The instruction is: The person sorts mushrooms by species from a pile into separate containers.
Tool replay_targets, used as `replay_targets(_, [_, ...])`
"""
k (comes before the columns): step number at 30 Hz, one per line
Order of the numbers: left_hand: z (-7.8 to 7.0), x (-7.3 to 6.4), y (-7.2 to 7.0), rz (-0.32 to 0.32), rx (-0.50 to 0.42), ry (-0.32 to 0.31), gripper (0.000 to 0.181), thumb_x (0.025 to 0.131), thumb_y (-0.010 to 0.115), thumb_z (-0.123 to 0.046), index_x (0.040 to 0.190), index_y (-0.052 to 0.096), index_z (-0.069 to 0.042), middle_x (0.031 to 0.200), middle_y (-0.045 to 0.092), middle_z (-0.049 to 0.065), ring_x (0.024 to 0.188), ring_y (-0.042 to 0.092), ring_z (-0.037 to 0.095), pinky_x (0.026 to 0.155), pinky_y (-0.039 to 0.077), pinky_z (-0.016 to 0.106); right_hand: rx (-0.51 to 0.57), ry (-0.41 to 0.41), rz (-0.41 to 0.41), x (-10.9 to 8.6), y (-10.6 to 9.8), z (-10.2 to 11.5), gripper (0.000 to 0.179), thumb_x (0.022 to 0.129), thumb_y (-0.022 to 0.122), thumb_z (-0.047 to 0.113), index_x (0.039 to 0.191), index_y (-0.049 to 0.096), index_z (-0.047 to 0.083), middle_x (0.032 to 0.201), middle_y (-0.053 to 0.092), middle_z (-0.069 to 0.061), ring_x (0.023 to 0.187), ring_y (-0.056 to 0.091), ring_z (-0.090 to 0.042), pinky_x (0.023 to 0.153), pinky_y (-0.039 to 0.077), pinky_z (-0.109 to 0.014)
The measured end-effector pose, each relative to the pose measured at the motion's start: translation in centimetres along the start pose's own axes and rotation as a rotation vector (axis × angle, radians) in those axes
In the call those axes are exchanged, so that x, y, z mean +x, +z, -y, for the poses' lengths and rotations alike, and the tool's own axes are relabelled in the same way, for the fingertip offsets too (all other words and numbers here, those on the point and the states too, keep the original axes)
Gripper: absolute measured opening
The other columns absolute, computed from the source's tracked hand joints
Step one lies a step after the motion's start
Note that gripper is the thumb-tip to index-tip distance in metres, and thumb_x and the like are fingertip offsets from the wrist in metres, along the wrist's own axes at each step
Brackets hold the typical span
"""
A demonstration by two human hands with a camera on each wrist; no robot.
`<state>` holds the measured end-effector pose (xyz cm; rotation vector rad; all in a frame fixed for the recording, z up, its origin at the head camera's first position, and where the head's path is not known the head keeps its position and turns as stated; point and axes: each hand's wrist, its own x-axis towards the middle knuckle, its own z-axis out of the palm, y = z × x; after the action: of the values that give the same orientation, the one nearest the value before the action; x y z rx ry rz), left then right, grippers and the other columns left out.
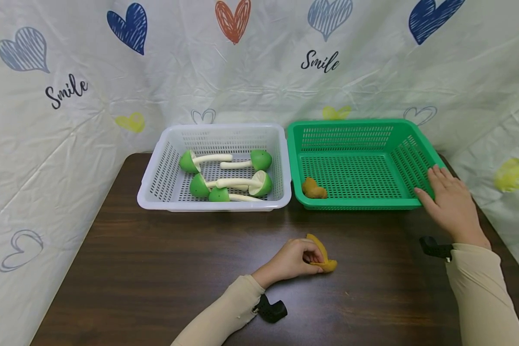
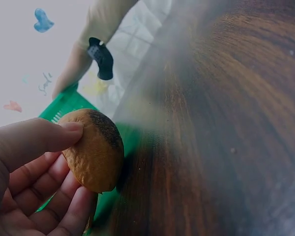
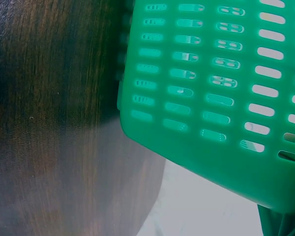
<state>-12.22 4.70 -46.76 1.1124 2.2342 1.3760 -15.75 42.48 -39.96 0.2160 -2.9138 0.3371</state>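
Observation:
My left hand [image 1: 291, 259] pinches a yellow-brown curved piece [image 1: 326, 265] just above or on the dark table; I cannot tell which. In the left wrist view the piece [image 2: 91, 152] is oval and wrinkled, with a dark speckled patch; the thumb lies on its face and the fingers are behind it. The exact kind of this piece is unclear. My right hand [image 1: 453, 204] rests on the right rim of the green basket [image 1: 354, 204], fingers extended. Inside that basket, at its near left corner, lies a brown knobbly lump [image 1: 315, 189].
Left of the green basket, a white basket [image 1: 216, 206] holds several green-capped mushrooms [image 1: 261, 160] with pale stems. Both baskets stand at the back of the dark wooden table [image 1: 155, 274]. A white sheet [image 1: 259, 62] printed with hearts hangs behind them.

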Motion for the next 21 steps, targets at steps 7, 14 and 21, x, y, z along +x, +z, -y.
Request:
replay_targets(7, [-0.06,-0.02,0.05,-0.013,-0.019,-0.018,0.012,0.077,0.078,-0.007,0.083,0.068,-0.008,0.077,0.063,-0.005,0.07,0.053,-0.003,0.064,0.047,0.01,0.002,0.003,-0.002,0.02,0.04,-0.09,0.066,0.102,0.034,0.036,0.142,0.02,-0.015,0.147,0.018,-0.035,0.14,0.007,-0.041,0.111,0.004,-0.054])
replay_targets(14, [-0.14,0.07,0.13,-0.049,-0.096,-0.058,0.011,0.078,0.077,-0.006,0.084,0.068,-0.006,0.078,0.063,-0.004,0.071,0.053,-0.004,0.066,0.049,0.012,0.007,0.005,-0.005,0.0,0.06,-0.11,0.066,0.102,0.035,0.036,0.142,0.022,-0.016,0.146,0.019,-0.035,0.14,0.008,-0.041,0.112,0.003,-0.053])
replay_targets(21, [-0.26,0.11,0.12,-0.062,-0.111,-0.075,0.012,0.078,0.077,-0.006,0.086,0.068,-0.005,0.081,0.063,-0.003,0.072,0.054,-0.004,0.067,0.049,0.013,0.003,0.005,-0.005,0.09,0.09,-0.14,0.067,0.102,0.034,0.036,0.141,0.022,-0.016,0.146,0.019,-0.035,0.14,0.009,-0.042,0.111,0.005,-0.054])
